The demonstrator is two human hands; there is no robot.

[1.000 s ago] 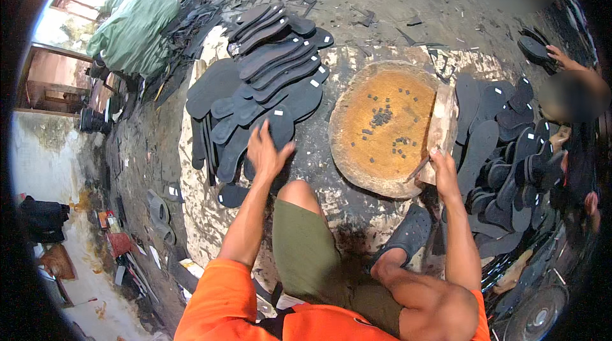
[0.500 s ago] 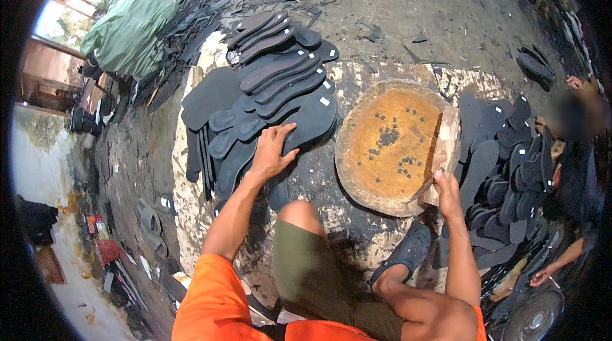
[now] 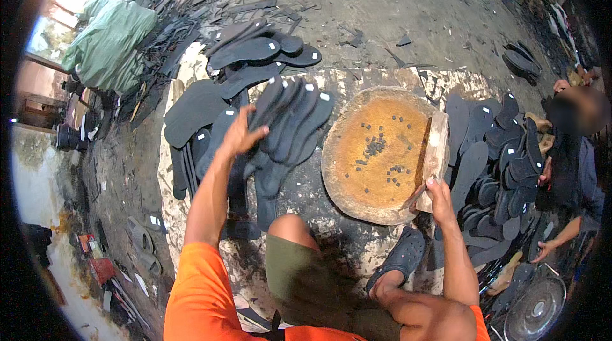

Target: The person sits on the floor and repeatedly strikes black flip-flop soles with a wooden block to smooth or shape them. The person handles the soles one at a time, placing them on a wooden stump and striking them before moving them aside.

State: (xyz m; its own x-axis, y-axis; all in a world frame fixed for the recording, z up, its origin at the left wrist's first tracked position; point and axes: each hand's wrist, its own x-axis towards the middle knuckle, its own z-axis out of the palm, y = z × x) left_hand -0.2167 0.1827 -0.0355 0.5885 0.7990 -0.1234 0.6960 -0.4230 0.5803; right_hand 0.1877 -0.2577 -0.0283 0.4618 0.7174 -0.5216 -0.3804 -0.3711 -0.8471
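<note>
My left hand (image 3: 240, 135) is open, fingers and thumb spread, at the left edge of a fanned group of dark shoe soles (image 3: 290, 125) with small white tags. The soles are slightly blurred. More soles (image 3: 245, 52) lie loosely stacked just beyond them. My right hand (image 3: 441, 201) is closed at the lower end of a rough wooden bar (image 3: 436, 150), which stands along the right side of a round wooden block (image 3: 335, 178). A thin piece juts left from under those fingers; its kind is unclear. Small black squares (image 3: 375, 146) are scattered on the block's orange-brown top.
Right of the block lies a heap of dark soles (image 3: 473, 166). My clog-shod foot (image 3: 403, 255) rests near the block. Another person's hand (image 3: 543, 250) shows at the far right. Green sacking (image 3: 111, 41) and dark scraps lie at the far left.
The front soles have shifted and fanned out, now tilted with their tagged ends pointing away. My left hand has moved left and slightly away from me. My right hand stays at the wooden bar.
</note>
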